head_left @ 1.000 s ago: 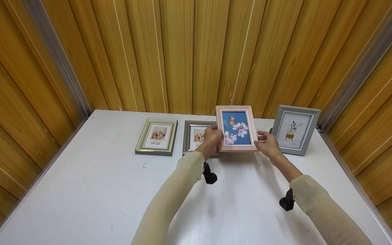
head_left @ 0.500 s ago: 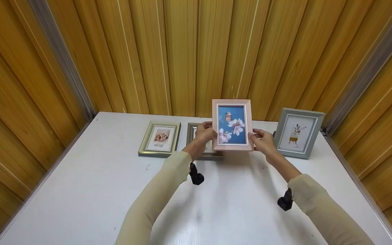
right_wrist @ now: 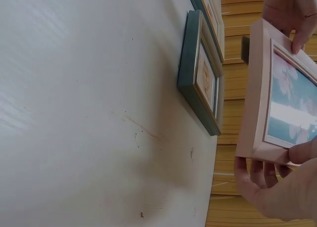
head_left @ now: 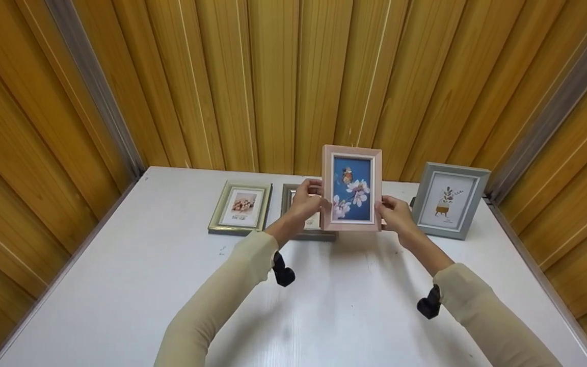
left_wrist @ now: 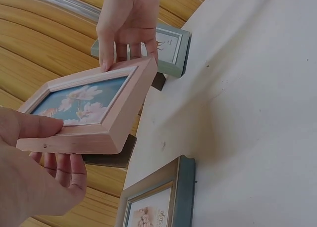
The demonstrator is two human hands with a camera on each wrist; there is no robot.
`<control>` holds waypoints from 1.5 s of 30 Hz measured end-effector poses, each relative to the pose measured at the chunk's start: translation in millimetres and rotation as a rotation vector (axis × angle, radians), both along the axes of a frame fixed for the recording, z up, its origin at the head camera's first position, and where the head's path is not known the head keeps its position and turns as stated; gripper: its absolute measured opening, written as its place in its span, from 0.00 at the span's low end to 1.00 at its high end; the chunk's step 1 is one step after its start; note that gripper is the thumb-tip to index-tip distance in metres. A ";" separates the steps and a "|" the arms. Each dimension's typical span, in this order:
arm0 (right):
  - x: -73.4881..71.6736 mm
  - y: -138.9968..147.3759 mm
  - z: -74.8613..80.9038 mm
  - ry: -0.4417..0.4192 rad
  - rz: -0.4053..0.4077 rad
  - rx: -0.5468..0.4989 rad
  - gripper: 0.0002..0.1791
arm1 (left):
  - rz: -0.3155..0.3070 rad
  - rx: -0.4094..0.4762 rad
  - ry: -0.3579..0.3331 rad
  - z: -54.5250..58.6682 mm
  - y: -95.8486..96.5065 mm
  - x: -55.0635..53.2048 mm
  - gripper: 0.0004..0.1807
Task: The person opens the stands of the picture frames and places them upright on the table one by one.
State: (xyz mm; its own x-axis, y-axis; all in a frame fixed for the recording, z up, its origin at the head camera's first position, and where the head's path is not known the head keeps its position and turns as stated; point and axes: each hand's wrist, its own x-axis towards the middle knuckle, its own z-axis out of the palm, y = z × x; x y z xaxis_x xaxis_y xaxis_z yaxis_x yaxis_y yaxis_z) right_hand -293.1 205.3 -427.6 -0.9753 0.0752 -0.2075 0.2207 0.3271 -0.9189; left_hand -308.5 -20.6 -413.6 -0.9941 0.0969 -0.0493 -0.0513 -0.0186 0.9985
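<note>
A pink picture frame with a blue picture of blossoms and a butterfly is held up above the white table. My left hand grips its left side, thumb on the front and fingers behind. On the opposite side my right hand grips the frame's edge the same way, thumb in front. In the left wrist view a dark support leg sticks out behind the pink frame. Part of a grey-brown picture frame, lying flat, is hidden behind my left hand.
A gold-green picture frame lies flat at the left on the white table. At the right a grey-green picture frame stands tilted back. Wood-patterned walls close off the back and both sides.
The pink frame has come up a little off the table and turned more upright, facing me. Both hands keep hold of it; the left forearm has swung to the left.
</note>
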 end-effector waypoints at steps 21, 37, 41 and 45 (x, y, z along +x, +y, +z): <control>3.8 1.0 -23.8 -0.007 0.150 -0.221 0.28 | -0.072 -0.366 0.583 15.2 32.0 56.0 0.28; 6.9 6.1 -20.1 -0.028 0.184 -0.368 0.31 | -0.498 -0.200 0.339 13.9 22.6 53.6 0.35; 7.0 4.9 -20.7 -0.021 0.177 -0.348 0.30 | -0.587 -0.120 0.281 13.5 20.1 53.5 0.41; 8.3 4.0 -21.2 -0.020 0.176 -0.320 0.32 | -0.593 -0.097 0.243 11.6 19.9 54.6 0.43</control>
